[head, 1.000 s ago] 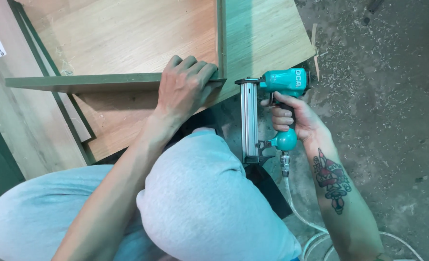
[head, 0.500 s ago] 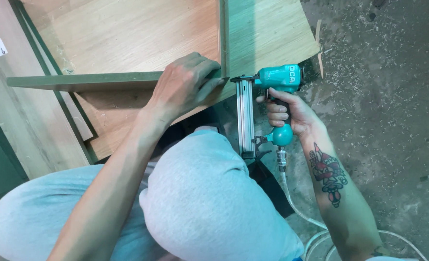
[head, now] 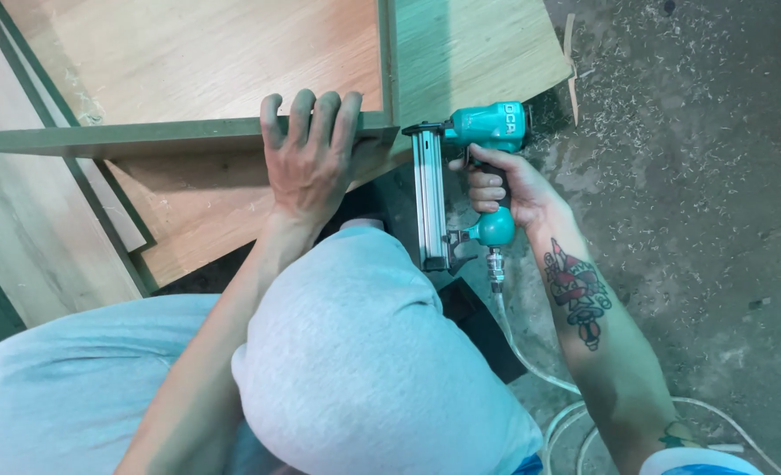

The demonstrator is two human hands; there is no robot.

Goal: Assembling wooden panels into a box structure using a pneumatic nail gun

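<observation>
Right hand (head: 505, 189) is wrapped fully round the handle of the teal nail gun (head: 483, 132), fingers curled shut w/ knuckles facing the left hand; wrist bent, tattooed forearm running back toward the body. Above the grip sits the gun's teal head, its nose touching the corner where two board edges meet; just left of the grip the long metal magazine (head: 428, 198) hangs down, and below the grip an air hose (head: 531, 361) leaves the handle's base and curls over the floor (head: 698, 176) (shavings scattered on it). Left hand (head: 307, 163) lies palm-down, fingers straight and spread, hooked over the thin edge of the horizontal wooden panel (head: 144, 138), pressing it, not closed around it. An upright panel (head: 389, 57) meets that one at the corner, right of the left fingertips. Grey-trousered knee (head: 364, 352) sits below both hands.
</observation>
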